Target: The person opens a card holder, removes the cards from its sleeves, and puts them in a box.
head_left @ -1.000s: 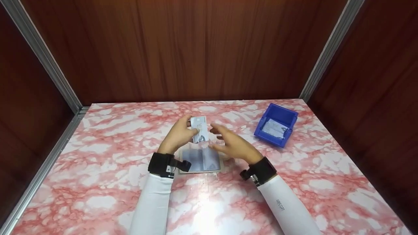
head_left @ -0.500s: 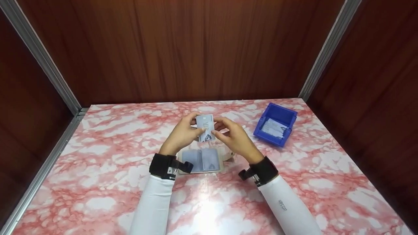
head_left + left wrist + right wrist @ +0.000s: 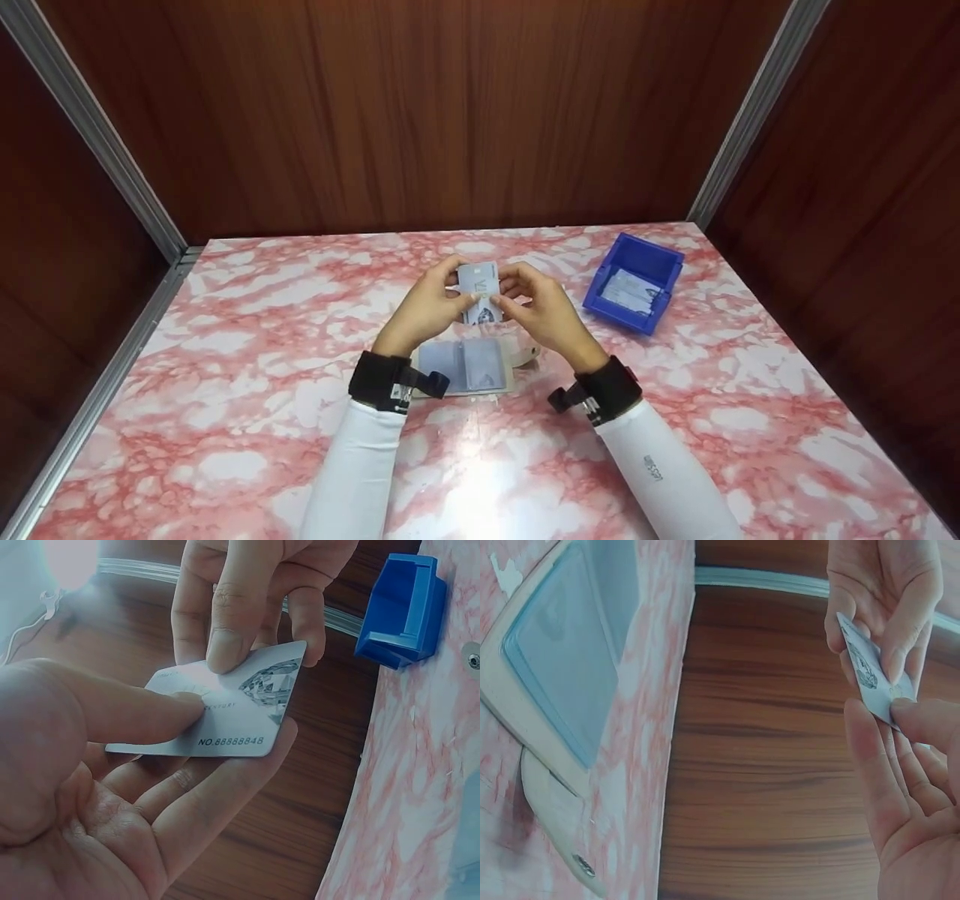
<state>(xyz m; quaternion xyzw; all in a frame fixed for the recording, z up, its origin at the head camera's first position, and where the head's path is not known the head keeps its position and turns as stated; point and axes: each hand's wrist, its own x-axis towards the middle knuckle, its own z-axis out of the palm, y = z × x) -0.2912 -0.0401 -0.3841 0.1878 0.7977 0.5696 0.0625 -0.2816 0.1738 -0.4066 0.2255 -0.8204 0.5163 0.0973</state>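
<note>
Both hands hold a silvery white card (image 3: pixel 480 283) up above the table, its printed face with a diamond picture turned upward. My left hand (image 3: pixel 426 306) pinches its left side, thumb on top and fingers beneath, as the left wrist view shows on the card (image 3: pixel 247 701). From the other side my right hand (image 3: pixel 546 309) pinches it the same way, thumb on the face. Below the hands an opened card holder (image 3: pixel 484 365) with clear plastic sleeves lies on the table. Its strap with a metal snap (image 3: pixel 585 865) sticks out to the right.
A blue bin (image 3: pixel 634 283) with several similar cards (image 3: pixel 630 292) inside stands at the back right of the marbled red and white table (image 3: pixel 225 420). Brown wood-grain panels (image 3: pixel 420 112) with metal corner posts enclose the back and sides.
The right hand has come in from the right and taken hold of the card beside the left hand. The card has shifted slightly to the right.
</note>
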